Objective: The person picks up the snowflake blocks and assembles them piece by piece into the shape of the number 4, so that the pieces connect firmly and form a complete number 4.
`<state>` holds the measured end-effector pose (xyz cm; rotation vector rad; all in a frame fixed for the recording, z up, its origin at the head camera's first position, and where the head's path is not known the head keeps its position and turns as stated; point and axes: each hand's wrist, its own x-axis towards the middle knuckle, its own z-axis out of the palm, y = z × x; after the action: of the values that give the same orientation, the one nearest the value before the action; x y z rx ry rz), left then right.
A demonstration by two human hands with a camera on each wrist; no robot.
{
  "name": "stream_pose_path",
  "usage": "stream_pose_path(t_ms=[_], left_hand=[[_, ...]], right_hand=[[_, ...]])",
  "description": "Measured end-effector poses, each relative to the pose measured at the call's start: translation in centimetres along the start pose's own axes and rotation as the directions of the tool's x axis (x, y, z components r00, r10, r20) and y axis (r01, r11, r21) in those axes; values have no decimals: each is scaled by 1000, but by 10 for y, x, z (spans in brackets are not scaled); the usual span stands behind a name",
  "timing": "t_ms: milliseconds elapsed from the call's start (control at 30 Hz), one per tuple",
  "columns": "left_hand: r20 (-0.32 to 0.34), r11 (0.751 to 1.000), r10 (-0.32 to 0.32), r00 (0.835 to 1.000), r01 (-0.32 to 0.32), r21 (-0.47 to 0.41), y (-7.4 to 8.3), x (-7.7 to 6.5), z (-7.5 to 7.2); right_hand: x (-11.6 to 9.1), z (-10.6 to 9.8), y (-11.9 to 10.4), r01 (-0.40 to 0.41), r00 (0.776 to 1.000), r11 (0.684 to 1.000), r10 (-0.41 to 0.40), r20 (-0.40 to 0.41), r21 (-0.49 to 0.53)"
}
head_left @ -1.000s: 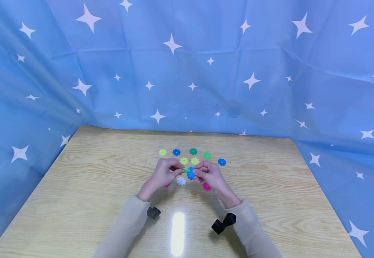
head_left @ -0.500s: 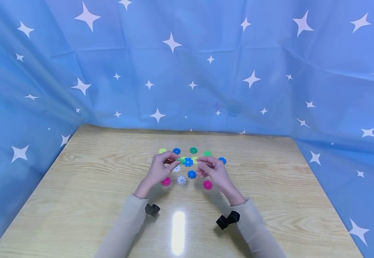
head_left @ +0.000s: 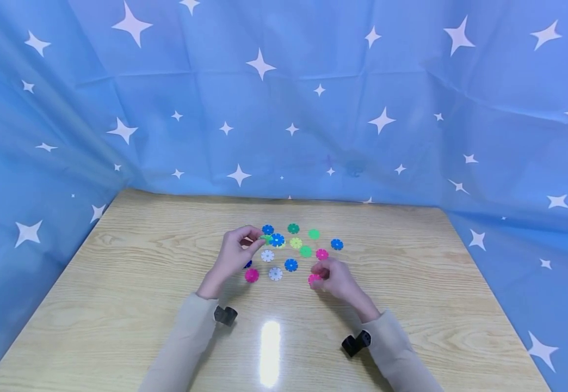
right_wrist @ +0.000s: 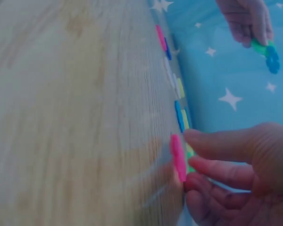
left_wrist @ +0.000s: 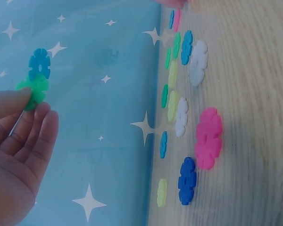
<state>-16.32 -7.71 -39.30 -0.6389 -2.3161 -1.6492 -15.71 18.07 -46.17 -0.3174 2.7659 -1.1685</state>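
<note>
My left hand (head_left: 232, 253) pinches a green snowflake disc (left_wrist: 37, 92) between thumb and fingers, above the table at the left of the scattered discs. Slotted onto its edge is a blue snowflake disc (left_wrist: 39, 63), sticking out past the fingertips. My right hand (head_left: 339, 279) is low over the table at a pink snowflake disc (right_wrist: 178, 157), which lies flat. In the right wrist view, the thumb and bent fingers stand apart at that disc's far side, fingertips right at its edge. From the head view the fingers partly cover it.
Around the hands lie loose discs: white (head_left: 275, 274), blue (head_left: 291, 265), green (head_left: 306, 251), yellow (head_left: 296, 243) and several more. Another pink disc (head_left: 322, 254) is just beyond the right hand. A starry blue curtain (head_left: 284, 136) borders the wooden table (head_left: 411, 261).
My right hand has released the blue disc and moved right and toward me, to the pink disc. The left hand has carried the joined green and blue discs left and slightly away.
</note>
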Motion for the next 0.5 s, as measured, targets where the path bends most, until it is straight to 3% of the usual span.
stream_pose_path(t_ms=[300, 500], left_hand=[[-1, 1000, -3, 1000, 3, -2, -1, -1, 0], [8, 1000, -4, 1000, 4, 1, 0, 0, 0]], right_hand=[[3, 0, -8, -24, 999, 990, 28, 28, -136], [4, -5, -6, -3, 999, 997, 7, 46, -79]])
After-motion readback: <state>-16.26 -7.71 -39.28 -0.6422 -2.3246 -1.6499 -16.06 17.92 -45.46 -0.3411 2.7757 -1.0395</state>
